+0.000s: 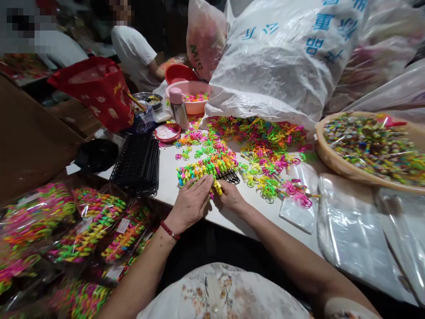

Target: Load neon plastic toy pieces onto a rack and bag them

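Observation:
A row of bright plastic toy pieces (pixel 206 168) stands on a small black grid rack (pixel 230 177) near the front edge of the white table (pixel 166 177). My left hand (pixel 191 203), with a red bead bracelet on the wrist, lies flat with fingers stretched along the near side of the row. My right hand (pixel 229 195) is closed, pinching a yellow piece (pixel 217 187) at the near edge of the row. A loose heap of the same coloured pieces (pixel 262 141) spreads over the table behind.
A stack of black grid racks (pixel 137 164) lies to the left. Bagged packs of coloured pieces (pixel 66 230) fill a box at lower left. A tan basin of wrapped items (pixel 372 148), clear bags (pixel 352 230), large plastic sacks (pixel 282 57) and a seated person (pixel 134 53) surround the table.

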{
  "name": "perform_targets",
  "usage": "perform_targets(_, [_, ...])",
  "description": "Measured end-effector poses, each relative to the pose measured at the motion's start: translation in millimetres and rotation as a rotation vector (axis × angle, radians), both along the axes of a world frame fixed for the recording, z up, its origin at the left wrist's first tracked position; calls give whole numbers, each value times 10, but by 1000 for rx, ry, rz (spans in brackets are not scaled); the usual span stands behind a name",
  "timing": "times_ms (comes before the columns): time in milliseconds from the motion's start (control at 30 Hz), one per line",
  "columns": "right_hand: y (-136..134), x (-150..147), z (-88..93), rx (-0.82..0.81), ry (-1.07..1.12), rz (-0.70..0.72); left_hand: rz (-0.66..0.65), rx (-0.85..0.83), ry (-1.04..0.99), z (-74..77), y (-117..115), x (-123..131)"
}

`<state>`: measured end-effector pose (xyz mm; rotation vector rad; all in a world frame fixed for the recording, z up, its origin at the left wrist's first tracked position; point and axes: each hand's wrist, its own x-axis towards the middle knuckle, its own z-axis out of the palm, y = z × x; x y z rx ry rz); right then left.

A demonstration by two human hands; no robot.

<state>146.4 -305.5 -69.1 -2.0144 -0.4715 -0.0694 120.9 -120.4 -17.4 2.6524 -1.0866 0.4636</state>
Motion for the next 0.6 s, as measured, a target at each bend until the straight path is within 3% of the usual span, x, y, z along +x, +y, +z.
perform_targets(367, [-1,169,-80,-342,-69,150,14,55,-2,57,-29,-13])
perform_targets(500, [9,158,-82,-307,-109,153,46,100,-36,100,-104,-5])
perform_targets(600, [-149,128,28,-330,-98,106,69,113,-56,97,-156,19])
